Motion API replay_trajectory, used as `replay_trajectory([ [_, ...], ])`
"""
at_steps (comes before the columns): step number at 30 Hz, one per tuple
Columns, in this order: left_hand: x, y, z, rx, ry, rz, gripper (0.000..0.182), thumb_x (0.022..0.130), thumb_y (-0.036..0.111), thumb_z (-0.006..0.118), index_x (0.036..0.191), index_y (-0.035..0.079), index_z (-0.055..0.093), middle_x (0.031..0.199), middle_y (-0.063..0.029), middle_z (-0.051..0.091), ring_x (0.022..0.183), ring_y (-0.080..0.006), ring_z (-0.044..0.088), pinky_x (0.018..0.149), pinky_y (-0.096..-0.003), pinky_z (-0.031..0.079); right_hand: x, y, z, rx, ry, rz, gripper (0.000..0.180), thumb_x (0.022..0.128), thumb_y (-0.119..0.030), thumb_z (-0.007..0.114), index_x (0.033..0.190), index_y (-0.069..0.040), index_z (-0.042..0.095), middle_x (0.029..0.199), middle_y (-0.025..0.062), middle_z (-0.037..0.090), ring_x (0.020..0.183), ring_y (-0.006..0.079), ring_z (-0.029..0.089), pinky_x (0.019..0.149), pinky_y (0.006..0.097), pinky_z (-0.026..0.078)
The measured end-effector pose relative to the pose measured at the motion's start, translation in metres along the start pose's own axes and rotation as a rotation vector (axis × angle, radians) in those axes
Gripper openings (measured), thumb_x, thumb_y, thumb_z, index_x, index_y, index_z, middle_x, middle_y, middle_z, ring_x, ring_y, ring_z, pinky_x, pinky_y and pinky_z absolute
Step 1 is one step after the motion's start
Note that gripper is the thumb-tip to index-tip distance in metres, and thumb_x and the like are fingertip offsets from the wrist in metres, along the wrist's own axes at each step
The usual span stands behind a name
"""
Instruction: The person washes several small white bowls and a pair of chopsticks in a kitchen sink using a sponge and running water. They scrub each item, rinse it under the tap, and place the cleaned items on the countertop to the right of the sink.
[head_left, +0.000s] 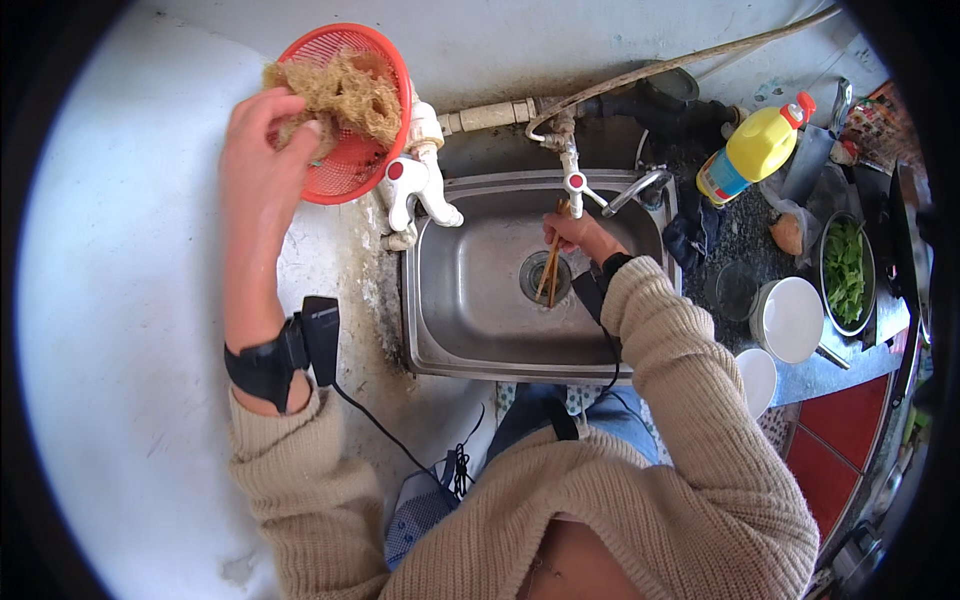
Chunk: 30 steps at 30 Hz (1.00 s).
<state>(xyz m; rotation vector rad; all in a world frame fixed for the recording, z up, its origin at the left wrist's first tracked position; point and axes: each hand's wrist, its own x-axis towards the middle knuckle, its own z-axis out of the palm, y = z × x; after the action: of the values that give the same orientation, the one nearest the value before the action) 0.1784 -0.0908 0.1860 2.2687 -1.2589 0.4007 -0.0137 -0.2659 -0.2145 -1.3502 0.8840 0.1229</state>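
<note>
My right hand (574, 231) is inside the stainless steel sink (480, 300), gripping several wooden chopsticks (553, 270). Their lower ends point down over the drain (533, 271). Part of that hand lies behind a white-handled tap (576, 193). At the upper left, my left hand (264, 139) reaches into a red plastic strainer basket (341, 191). Tan fibrous scrubbing material, like loofah (360, 94), lies in the basket. Thumb and forefinger are apart around one clump of it; whether they grip it is unclear.
A second white tap (409, 187) stands by the sink's left rim. To the right are a yellow detergent bottle (750, 154), a cleaver (808, 161), a dark cloth (691, 236), a glass (735, 289), white bowls (795, 319) and a dish of green leaves (846, 270).
</note>
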Motion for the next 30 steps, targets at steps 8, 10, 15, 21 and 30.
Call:
replay_trajectory([
  [8,-0.107,0.063,-0.011,-0.432,0.237,-0.016,0.014,0.085,-0.007,0.059,0.097,-0.001,0.062,0.109,-0.0130,0.059,0.091,-0.0157,0.057,0.075,-0.0274,0.049,0.013,0.007,-0.005,0.053,-0.026,0.006,0.030,0.092,-0.032,0.054,0.077,-0.007,0.064,0.068,0.0038,0.067,0.046,0.0107,0.056,0.041,0.0247,0.044],
  [10,-0.140,0.073,0.004,-0.498,0.105,0.015,0.011,0.087,-0.008,0.056,0.095,-0.001,0.060,0.105,-0.0147,0.059,0.082,-0.0140,0.057,0.069,-0.0243,0.047,0.017,0.007,-0.003,0.052,-0.052,-0.045,0.028,0.090,-0.031,0.055,0.078,-0.007,0.064,0.068,0.0045,0.067,0.045,0.0112,0.056,0.040,0.0255,0.044],
  [15,-0.201,0.048,0.094,-0.712,-0.483,-0.240,0.009,0.086,-0.002,0.062,0.095,0.002,0.063,0.087,-0.0064,0.062,0.063,-0.0110,0.053,0.056,-0.0230,0.042,-0.001,0.005,0.004,-0.016,0.036,0.046,0.027,0.085,-0.029,0.059,0.078,-0.004,0.061,0.068,0.0078,0.065,0.049,0.0133,0.057,0.045,0.0248,0.046],
  [21,-0.196,0.016,0.252,-0.726,-0.778,-0.554,0.018,0.089,0.017,0.063,0.097,0.000,0.065,0.084,-0.0106,0.069,0.076,-0.0175,0.066,0.072,-0.0311,0.051,-0.088,0.010,-0.009,0.241,0.232,-0.018,0.029,0.089,-0.030,0.057,0.085,-0.003,0.066,0.072,0.0051,0.063,0.060,0.0122,0.059,0.054,0.0260,0.048],
  [30,-0.157,0.076,0.385,-1.199,-0.928,-0.843,0.018,0.095,0.023,0.060,0.095,0.006,0.065,0.083,-0.0047,0.067,0.071,-0.0115,0.063,0.060,-0.0268,0.053,-0.215,0.003,-0.021,0.192,0.497,-0.172,0.043,0.101,-0.037,0.048,0.120,-0.001,0.063,0.110,0.0074,0.067,0.097,0.0132,0.061,0.077,0.0260,0.049],
])
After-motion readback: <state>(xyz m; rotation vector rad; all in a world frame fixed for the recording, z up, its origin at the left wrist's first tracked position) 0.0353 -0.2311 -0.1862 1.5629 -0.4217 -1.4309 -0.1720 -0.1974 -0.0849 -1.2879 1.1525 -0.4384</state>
